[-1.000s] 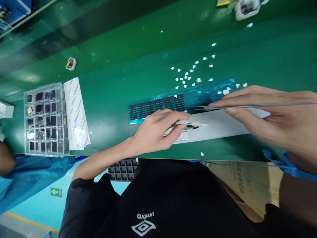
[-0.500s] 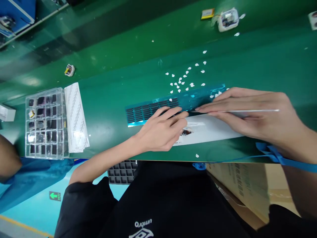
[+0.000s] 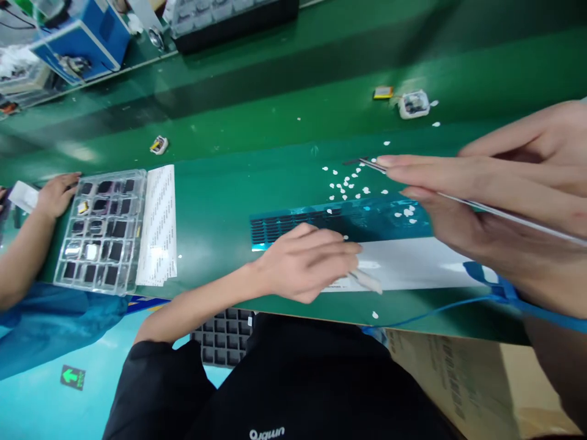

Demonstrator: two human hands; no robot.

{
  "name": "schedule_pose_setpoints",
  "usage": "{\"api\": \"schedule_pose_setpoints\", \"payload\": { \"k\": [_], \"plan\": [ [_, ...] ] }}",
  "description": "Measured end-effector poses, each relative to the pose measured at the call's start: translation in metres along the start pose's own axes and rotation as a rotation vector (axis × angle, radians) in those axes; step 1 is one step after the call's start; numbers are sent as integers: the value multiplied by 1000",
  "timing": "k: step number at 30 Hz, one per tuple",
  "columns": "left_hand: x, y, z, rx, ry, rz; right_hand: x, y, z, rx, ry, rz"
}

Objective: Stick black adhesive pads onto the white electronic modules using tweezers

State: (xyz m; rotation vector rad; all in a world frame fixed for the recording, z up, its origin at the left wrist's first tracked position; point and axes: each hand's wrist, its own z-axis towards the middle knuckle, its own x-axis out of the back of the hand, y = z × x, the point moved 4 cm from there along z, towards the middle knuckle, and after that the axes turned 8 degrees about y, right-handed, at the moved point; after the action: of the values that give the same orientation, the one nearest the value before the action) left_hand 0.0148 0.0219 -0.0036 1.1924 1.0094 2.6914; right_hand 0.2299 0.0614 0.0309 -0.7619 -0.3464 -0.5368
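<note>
The person's right hand (image 3: 499,208) is reaching in from the right edge, fingers pinched closed around thin silver metal tweezers (image 3: 458,198), whose tips are gripping a small dark strip (image 3: 354,162) in the air. Directly below those tips, a scatter of small white paper bits (image 3: 348,186) is lying on the green work surface (image 3: 257,146). Just nearer the person than the bits, a long blue translucent sheet carrying rows of small dark rectangles (image 3: 321,221) is lying flat. The left hand (image 3: 305,263) is resting knuckles-up below and left of the tweezer tips, its fingers curled closed around a small whitish object (image 3: 367,281) whose shape cannot be made out, pressed onto a long white paper strip (image 3: 413,264) that lies beside the blue sheet. Far to the left of both hands, a clear plastic compartment tray holding dark square parts (image 3: 103,231) is sitting on the surface, with a white printed sheet (image 3: 158,226) touching its right side. A co-worker's hand (image 3: 57,194) is touching the tray's far left corner.
</note>
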Motion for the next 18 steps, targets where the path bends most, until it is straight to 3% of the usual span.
{"api": "schedule_pose_setpoints", "payload": {
  "k": [2,4,5,7,9,12,18],
  "plan": [
    [19,-18,1,418,248,-200,-7,-3,-3,150,90,-44],
    [29,-38,-3,852,407,-428,-15,-8,-12,259,98,-45],
    [30,-44,-5,1010,446,-558,-18,-10,-16,276,70,-43],
    [29,-52,-5,1198,453,-795,-21,-14,-24,303,34,-38],
    [27,-54,-5,1266,453,-910,-21,-16,-31,288,-15,-25],
    [25,-53,-6,1250,485,-850,-22,-20,-40,244,-102,-2],
    [23,-50,-11,1224,656,-816,-33,-19,-55,-221,-67,86]
  ]
}}
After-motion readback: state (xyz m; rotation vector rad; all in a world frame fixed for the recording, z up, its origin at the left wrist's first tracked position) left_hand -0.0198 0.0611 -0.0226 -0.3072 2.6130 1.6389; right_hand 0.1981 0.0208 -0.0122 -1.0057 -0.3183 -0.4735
